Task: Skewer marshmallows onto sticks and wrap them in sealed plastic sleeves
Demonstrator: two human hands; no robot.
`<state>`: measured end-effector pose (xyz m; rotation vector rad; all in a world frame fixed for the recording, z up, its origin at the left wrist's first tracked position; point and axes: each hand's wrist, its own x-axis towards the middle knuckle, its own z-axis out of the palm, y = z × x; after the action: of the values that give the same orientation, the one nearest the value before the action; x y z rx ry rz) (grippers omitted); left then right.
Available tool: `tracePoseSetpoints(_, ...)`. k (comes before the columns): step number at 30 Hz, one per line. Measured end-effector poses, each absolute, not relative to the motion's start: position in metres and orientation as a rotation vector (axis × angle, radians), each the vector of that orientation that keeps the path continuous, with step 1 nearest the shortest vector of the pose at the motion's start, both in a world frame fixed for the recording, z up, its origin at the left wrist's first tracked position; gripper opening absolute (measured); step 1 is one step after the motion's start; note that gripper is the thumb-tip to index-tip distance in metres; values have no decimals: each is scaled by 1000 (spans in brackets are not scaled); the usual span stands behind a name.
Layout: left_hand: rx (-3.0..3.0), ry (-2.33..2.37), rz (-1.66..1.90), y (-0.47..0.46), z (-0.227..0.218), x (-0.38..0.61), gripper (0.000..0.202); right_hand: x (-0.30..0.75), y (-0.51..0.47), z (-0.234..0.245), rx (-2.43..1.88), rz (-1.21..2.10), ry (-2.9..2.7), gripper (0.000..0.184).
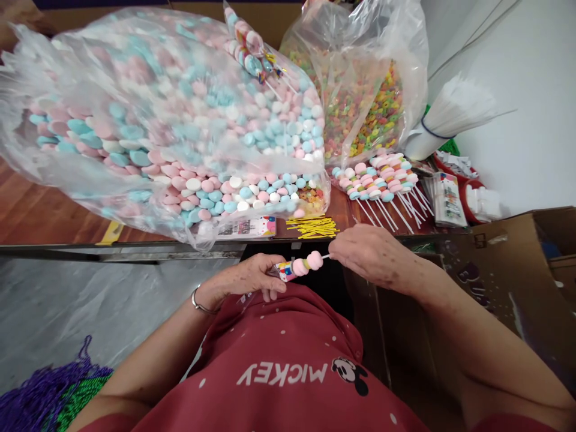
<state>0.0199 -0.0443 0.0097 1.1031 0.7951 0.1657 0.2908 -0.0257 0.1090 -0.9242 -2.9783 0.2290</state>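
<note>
Just off the table's front edge, my right hand (371, 255) pinches the white stick of a candy skewer (308, 263) with pink pieces and a yellow-green one between them. The skewer points left, its far end inside the mouth of a small printed clear bag (284, 271). My left hand (258, 277) is closed on that bag, thumb and fingers on either side; part of the bag is hidden by the fingers. Close above the hands, a pile of yellow twist ties (312, 227) lies at the table edge. Finished-looking unwrapped skewers (378, 177) lie behind my right hand.
A large clear bag of pastel candies (180, 138) covers the table's left, with wrapped skewers (252, 45) on top. Behind stands a bag of colourful ring candies (364, 108). At right are a container of white sticks (450, 114), printed bags (447, 201) and a cardboard box (508, 264).
</note>
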Motion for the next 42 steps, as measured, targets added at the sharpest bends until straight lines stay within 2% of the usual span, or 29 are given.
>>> tracePoseSetpoints(2, 1114, 771, 163, -44, 11, 19, 38, 289, -26, 106, -1043, 470, -3010, 25)
tracePoseSetpoints(4, 1114, 751, 148, -45, 12, 20, 38, 285, -27, 103, -1154, 560, -3011, 20)
tracePoseSetpoints(9, 1101, 770, 135, -50, 9, 25, 42, 273, -30, 97, -1031, 509, -3099, 18)
tracePoseSetpoints(12, 1140, 813, 251, -52, 2, 29, 40, 267, -31, 100, -1217, 459, -3172, 19)
tracePoseSetpoints(16, 1416, 898, 439, -51, 1, 35, 32, 271, -26, 113, -1465, 641, -3093, 20)
tracePoseSetpoints(20, 1876, 861, 290, -50, 20, 41, 28, 283, -18, 124, -1435, 765, -3007, 21)
tracePoseSetpoints(25, 1977, 880, 176, -50, 35, 49, 20, 288, -13, 129, -1318, 647, -3047, 24)
tracePoseSetpoints(28, 1873, 851, 303, -47, 27, 55, 19, 290, -7, 133, -1325, 531, -3038, 25)
tracePoseSetpoints(33, 1680, 827, 455, -43, 8, 69, 22, 287, 3, 142, -1208, 629, -3173, 25)
tracePoseSetpoints(39, 1588, 696, 423, -43, 14, 76, 33, 283, -3, 137, -996, 182, -3299, 26)
tracePoseSetpoints(42, 1483, 590, 377, -39, 21, 79, 32, 284, -1, 139, -986, 154, -3290, 26)
